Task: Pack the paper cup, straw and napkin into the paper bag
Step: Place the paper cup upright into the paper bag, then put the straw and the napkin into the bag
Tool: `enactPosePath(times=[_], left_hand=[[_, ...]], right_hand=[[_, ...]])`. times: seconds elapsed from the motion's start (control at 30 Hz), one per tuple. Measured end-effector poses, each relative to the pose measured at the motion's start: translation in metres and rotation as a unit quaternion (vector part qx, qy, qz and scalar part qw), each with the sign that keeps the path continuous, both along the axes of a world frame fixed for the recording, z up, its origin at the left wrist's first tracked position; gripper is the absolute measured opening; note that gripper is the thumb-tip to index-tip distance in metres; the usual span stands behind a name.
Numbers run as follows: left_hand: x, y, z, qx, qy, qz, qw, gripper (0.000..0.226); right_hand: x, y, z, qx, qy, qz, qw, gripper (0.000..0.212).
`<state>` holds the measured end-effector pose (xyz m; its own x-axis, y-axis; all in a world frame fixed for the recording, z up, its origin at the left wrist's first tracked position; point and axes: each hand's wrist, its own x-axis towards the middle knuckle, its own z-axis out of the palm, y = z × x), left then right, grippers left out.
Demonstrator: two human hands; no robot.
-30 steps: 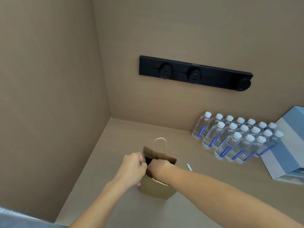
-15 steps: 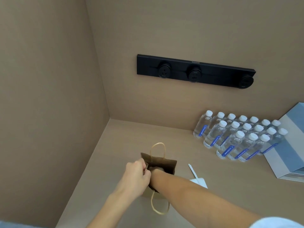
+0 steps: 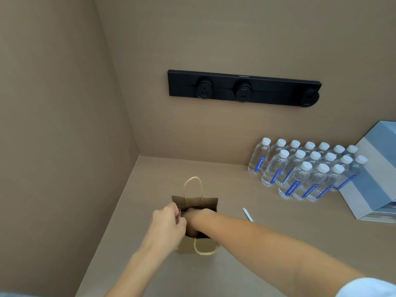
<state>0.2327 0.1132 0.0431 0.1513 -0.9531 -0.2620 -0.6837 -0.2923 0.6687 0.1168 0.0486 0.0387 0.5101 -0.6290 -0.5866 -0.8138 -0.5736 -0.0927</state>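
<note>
A small brown paper bag point(image 3: 206, 203) stands open on the counter, with its far handle upright and its near handle hanging down the front. My left hand point(image 3: 168, 225) pinches the left rim of the bag. My right hand point(image 3: 194, 213) reaches down inside the bag; only the wrist shows, and the fingers are hidden. A white wrapped straw point(image 3: 248, 214) lies on the counter to the right of the bag, partly behind my right forearm. The paper cup and the napkin are not visible.
Several water bottles point(image 3: 304, 174) stand in rows at the back right, with a blue and white box point(image 3: 377, 181) beside them. A black socket strip point(image 3: 244, 87) is on the back wall. A side wall closes off the left.
My right hand has gone from the bag's top edge down into the bag. The near handle has dropped over the front. The napkin seen half a second ago is now behind my forearm.
</note>
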Motion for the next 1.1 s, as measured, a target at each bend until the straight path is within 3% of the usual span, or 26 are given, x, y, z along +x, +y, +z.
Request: enactPosePath(times=[0.13, 0.2, 0.27, 0.37, 0.47, 0.7, 0.9, 1.03, 1.1], left_hand=[[0.003, -0.004, 0.001, -0.003, 0.008, 0.002, 1.0, 0.01], [0.003, -0.007, 0.0, -0.011, 0.013, -0.003, 1.0, 0.011], [0.003, -0.01, -0.001, -0.019, 0.016, -0.013, 1.0, 0.012], [-0.001, -0.018, -0.003, -0.025, 0.014, -0.029, 0.999, 0.013], [-0.007, -0.024, -0.004, -0.036, 0.015, -0.037, 0.999, 0.014], [-0.004, -0.021, -0.006, -0.027, -0.019, -0.069, 0.997, 0.013], [0.008, -0.01, -0.012, -0.051, -0.05, -0.092, 0.993, 0.004], [0.015, 0.009, -0.02, -0.078, -0.027, -0.082, 0.993, 0.048], [0.02, 0.018, -0.032, -0.114, -0.024, -0.039, 0.992, 0.055]], right_hand=[[0.0, 0.0, 0.028, 0.018, 0.025, 0.019, 0.999, 0.025], [-0.006, -0.002, 0.047, -0.01, -0.008, 0.018, 1.0, 0.022], [-0.024, -0.003, 0.064, -0.056, -0.122, -0.018, 0.991, 0.023], [-0.065, -0.003, 0.08, -0.147, -0.306, -0.108, 0.934, 0.023], [-0.108, -0.004, 0.074, -0.165, -0.369, -0.234, 0.884, 0.021], [-0.185, 0.012, -0.013, -0.094, -0.262, -0.407, 0.87, 0.018], [-0.209, 0.027, -0.088, -0.029, -0.162, -0.48, 0.862, 0.027], [-0.203, 0.019, -0.109, -0.061, -0.149, -0.477, 0.864, 0.031], [-0.199, 0.01, -0.114, -0.085, -0.151, -0.475, 0.862, 0.027]])
